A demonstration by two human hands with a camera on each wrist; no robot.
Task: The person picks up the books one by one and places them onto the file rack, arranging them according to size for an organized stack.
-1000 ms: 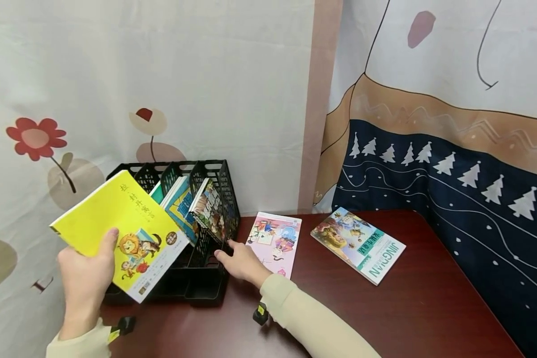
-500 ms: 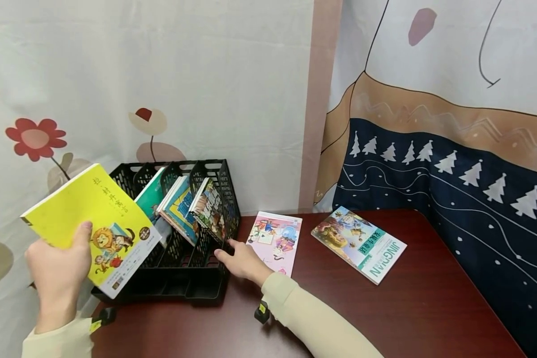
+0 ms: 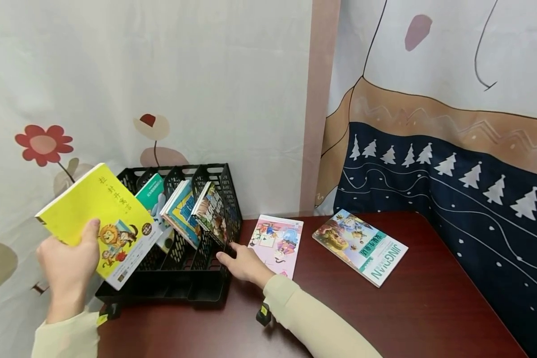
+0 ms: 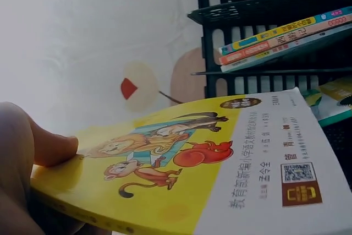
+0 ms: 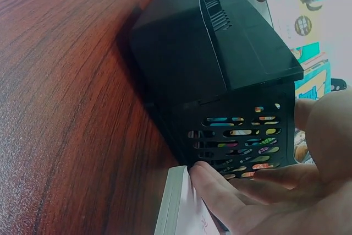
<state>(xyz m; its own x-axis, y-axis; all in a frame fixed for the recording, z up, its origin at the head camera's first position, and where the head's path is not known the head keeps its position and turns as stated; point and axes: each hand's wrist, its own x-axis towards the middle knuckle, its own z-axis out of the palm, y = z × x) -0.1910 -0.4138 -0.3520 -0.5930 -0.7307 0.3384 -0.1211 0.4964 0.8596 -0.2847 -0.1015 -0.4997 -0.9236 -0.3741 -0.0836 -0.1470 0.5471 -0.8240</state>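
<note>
A yellow book [image 3: 78,206] with a lion and monkey on its cover is held by my left hand [image 3: 69,271], thumb across the cover. It tilts before the left part of a black book rack [image 3: 161,291]. In the left wrist view the thumb presses the yellow cover [image 4: 209,185] near the spine. My right hand [image 3: 246,263] grips the front edge of the rack's right side wall. The right wrist view has the fingers [image 5: 220,191] along the outer slotted panel. Inside the rack lean a teal book [image 3: 151,193], several blue-and-yellow books [image 3: 183,214] and a dark illustrated book [image 3: 211,211].
A pink book [image 3: 275,236] lies flat just right of the rack, partly behind the right hand. Farther right lies a book with a teal title band [image 3: 360,247]. Both rest on the dark red wooden table [image 3: 429,308], which meets a printed curtain [image 3: 250,99] at the back.
My left hand has carried the yellow book left, then slightly back right, uncovering more of the teal book and the rack's left side. The right hand stays at the rack's side wall.
</note>
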